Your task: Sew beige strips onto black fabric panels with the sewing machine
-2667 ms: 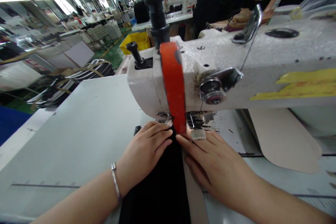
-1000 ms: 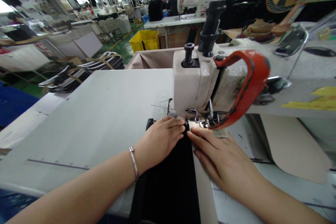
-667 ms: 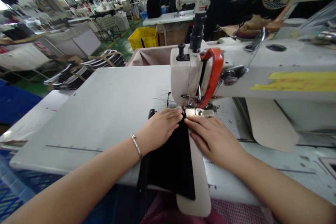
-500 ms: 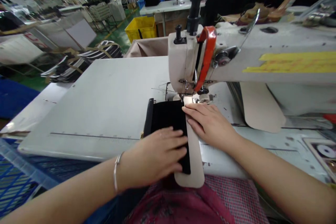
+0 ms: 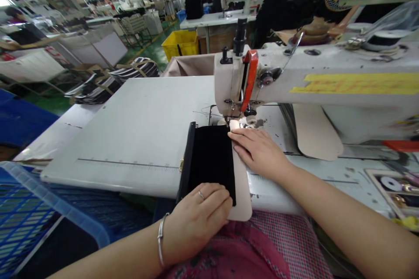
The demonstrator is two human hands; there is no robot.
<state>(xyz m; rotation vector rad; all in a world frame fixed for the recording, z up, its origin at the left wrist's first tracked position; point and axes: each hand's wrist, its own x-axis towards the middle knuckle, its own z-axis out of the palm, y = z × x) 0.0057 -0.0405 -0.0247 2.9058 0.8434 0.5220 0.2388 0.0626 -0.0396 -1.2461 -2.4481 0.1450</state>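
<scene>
A black fabric piece [image 5: 212, 157] with a dark stiff strip and a gold clasp along its left side lies on a beige rounded panel [image 5: 242, 200]. Their far ends reach under the presser foot of a white sewing machine [image 5: 225, 87]. My left hand [image 5: 204, 213], with a ring and a bangle, has its fingers bent together over the near edge of the black piece; its thumb is hidden. Close to the needle area, my right hand [image 5: 258, 150] rests with fingers stretched out on the beige panel and the edge of the black piece.
Beige panels [image 5: 316, 130] lie under the machine arm at right. A blue basket [image 5: 81, 213] stands at lower left, below the table edge. Bundled striped pieces [image 5: 111, 80] lie beyond the table, and a small parts tray [image 5: 393, 187] sits at far right.
My left hand has slid toward me, from the middle of the black piece to its near edge, and its fingers have curled. My right hand stays by the needle. The head view has tilted up slightly.
</scene>
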